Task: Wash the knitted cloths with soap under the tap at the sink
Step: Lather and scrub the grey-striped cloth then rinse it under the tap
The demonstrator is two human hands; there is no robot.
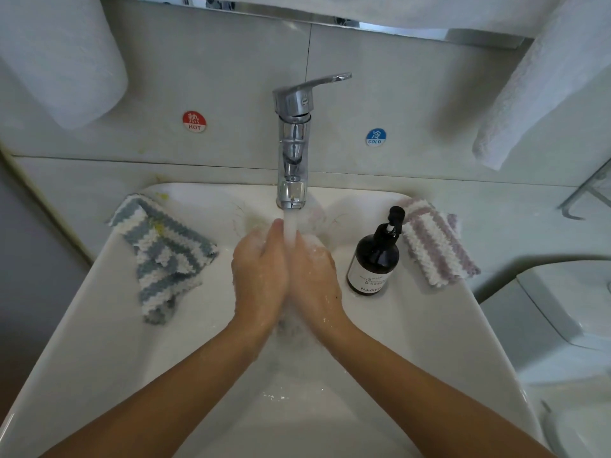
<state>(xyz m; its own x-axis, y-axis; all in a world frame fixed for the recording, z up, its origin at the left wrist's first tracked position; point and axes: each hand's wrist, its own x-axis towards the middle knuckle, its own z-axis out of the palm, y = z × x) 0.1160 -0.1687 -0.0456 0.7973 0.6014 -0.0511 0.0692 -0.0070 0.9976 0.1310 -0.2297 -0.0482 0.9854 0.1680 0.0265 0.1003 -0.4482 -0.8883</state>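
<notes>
Both hands sit at the centre of the frame under the running stream: the left hand [259, 276] and right hand [314, 276] are pressed side by side, fingers extended toward the tap and lightly cupped, both coated in suds. Neither hand visibly holds a cloth; whether anything small is caught between the palms cannot be told, since the contact line is hidden by foam and water. The forearms enter from the lower corners and converge in a V over the basin. Risk, in my judgement: the stream from the tap [292, 143] strikes the fingertips directly, so splash could carry over the sink [99, 342] rim and wet its flat ledges. The soapy hands are slippery, and reaching for the soap bottle [375, 256], standing just right of centre on the ledge near the right hand, could knock it into the basin. The blue-and-white knitted cloth [163, 252] lies crumpled at centre left, draped over the ledge with its lower end hanging toward the bowl; it could slide in. The pink-and-white knitted cloth [436, 241] lies folded at centre right, just behind the bottle and apart from the water. Neither cloth is under the tap, so the washing appears either not begun or already finished.
</notes>
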